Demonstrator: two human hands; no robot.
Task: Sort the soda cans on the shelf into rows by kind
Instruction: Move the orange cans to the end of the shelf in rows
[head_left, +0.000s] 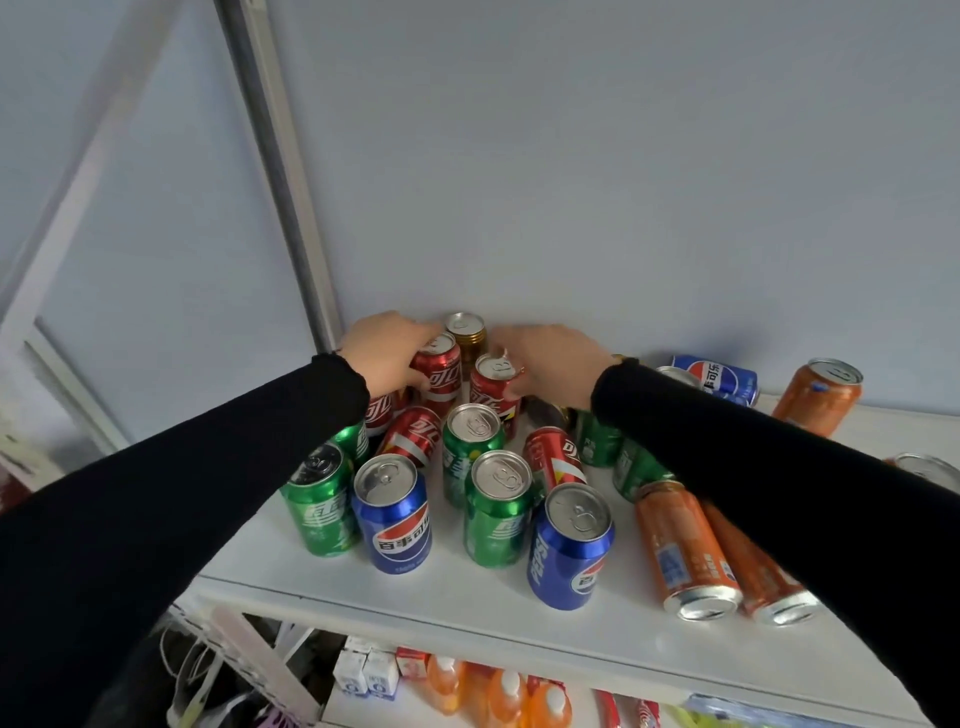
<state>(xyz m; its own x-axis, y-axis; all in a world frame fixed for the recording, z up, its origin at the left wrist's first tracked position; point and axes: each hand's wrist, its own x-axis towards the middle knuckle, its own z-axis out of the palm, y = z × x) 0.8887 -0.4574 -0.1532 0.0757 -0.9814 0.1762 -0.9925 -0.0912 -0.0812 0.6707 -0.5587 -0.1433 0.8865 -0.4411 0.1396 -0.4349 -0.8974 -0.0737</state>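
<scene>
Two hands work at the back of a white shelf (467, 613), which we take as our landmark. Our left hand (384, 353) curls its fingers round an upright red can (439, 366) near the rear of the shelf. Our right hand (550, 364) grips a second red can (493, 387) just beside the first. Both arms wear black sleeves (753, 457).

Behind these two cans, against the wall (571, 156), stands a gold can (466, 332). More red cans sit on the shelf in front of the held pair, some tilted; one tilted red can (413, 434) leans just below our left hand.

Toward the front edge of the shelf we see upright green cans (496, 506) mixed with two upright blue cans (393, 519), one of them (569, 545) to the right of the green group. At the shelf's right front, two orange cans (683, 545) lie on their sides, touching, lids toward the front edge. Further right and toward the back, another orange can (818, 395) stands tilted, and a blue can (719, 376) lies on its side near the wall.

The wall behind the shelf is plain pale blue-grey. A grey upright post (280, 171) rises from the shelf's rear left corner. Below the shelf, a lower level holds orange bottles (506, 693) and small white cartons (366, 673).
</scene>
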